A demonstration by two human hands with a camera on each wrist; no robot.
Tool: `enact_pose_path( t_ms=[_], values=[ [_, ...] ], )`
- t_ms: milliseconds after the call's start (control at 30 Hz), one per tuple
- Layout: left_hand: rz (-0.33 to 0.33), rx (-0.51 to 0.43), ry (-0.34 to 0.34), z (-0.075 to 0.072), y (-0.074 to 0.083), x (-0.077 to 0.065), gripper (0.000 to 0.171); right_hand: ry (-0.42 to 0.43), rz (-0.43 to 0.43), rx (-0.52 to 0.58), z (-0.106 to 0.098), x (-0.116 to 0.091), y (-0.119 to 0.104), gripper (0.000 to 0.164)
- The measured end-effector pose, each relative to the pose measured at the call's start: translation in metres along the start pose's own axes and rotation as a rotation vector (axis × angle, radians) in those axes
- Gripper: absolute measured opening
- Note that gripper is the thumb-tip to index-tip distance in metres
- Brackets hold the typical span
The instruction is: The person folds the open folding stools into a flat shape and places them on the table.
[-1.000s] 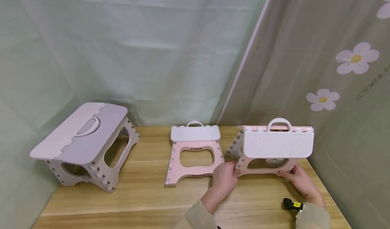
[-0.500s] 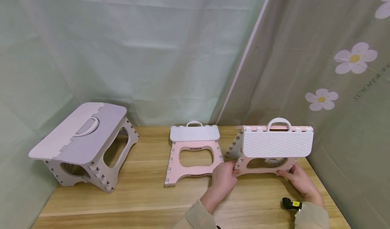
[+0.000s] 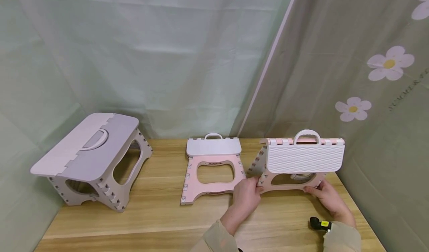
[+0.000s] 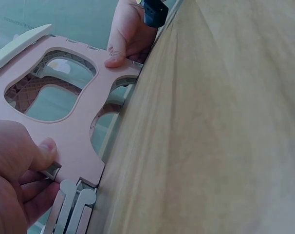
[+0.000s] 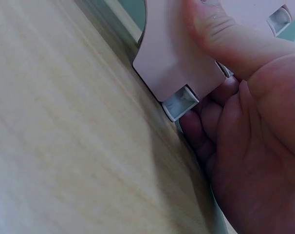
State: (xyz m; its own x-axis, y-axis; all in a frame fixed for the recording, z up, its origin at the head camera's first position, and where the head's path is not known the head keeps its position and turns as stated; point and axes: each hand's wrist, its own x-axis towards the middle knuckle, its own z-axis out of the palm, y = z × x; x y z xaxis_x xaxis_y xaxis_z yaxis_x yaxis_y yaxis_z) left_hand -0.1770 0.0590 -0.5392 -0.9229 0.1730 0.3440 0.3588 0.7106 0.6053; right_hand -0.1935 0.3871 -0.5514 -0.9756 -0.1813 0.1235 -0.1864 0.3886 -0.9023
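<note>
Head view: my left hand (image 3: 246,196) and right hand (image 3: 330,199) are both at the front lower edge of a partly unfolded pink-and-white step stool (image 3: 268,142), one at each end. Its pink leg panel (image 3: 283,187) spans the gap between my fingers. Above them sit a white woven-textured seat panel (image 3: 305,158) and, higher, an arched white carry handle (image 3: 307,132).

Left wrist view: my left thumb (image 4: 46,151) lies on the front of the leg panel, other fingers behind its edge; clamped on the panel. Large cut-out in the panel, between my two hands.

Right wrist view: my right thumb (image 5: 220,39) is on the panel's face, remaining fingers curled behind; clamped likewise. The panel's lower corner, by those fingers, is right at the wood-grain tabletop (image 5: 64,131); cannot tell if it bears on it.

Just left of my left fingers: a flat-folded pink stool (image 3: 212,187), white seat strip and small handle at its far end. Farther left, well apart from my fingers: a grey-and-white folding stool (image 3: 97,155), standing, seat spread flat. Nearer me than my right fingers, by my sleeve (image 3: 342,237): a black device (image 3: 316,224), yellow label. Beyond all fingers: a pale fabric backdrop (image 3: 184,58); to their upper right, white printed flowers (image 3: 390,63).
</note>
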Motion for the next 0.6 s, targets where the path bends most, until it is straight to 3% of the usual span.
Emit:
enact_pose_path(
  t_ms=[233, 600],
  values=[
    [-0.026, -0.005, 0.009, -0.0002, 0.0005, -0.001, 0.029, -0.006, -0.013, 0.019, 0.0004, 0.0003, 0.0011, 0.033],
    [-0.029, -0.017, -0.009, -0.0028, 0.0017, -0.0015, 0.029, -0.008, -0.009, 0.024, 0.0008, 0.001, 0.0003, 0.034]
  ],
)
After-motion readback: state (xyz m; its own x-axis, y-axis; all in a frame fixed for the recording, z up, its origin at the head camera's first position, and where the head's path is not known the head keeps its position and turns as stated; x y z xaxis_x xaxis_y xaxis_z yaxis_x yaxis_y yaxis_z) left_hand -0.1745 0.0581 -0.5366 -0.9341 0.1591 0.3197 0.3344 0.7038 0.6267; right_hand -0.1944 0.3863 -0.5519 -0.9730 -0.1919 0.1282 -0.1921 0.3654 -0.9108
